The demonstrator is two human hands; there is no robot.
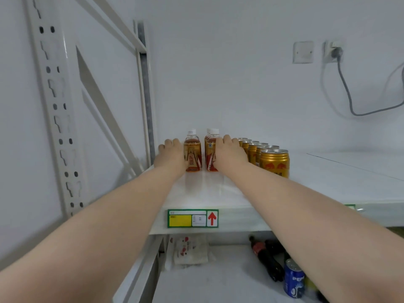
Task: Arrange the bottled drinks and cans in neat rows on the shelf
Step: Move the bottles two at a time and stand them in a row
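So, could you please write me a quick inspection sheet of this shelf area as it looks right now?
Surface: white upper shelf, bare on its right part; a green and yellow label on its front edge.
Job's things: lone amber bottle standing upright; a row of amber bottles beside it; a row of gold cans going back.
Clutter: on the lower shelf, a lying cola bottle, a blue can and a printed white bag.
Grippers: left hand beside the lone bottle; right hand against the bottle row; grip unclear.
Cables: grey cable hanging from a wall socket.
Surroundings: white wall, slotted rack upright.
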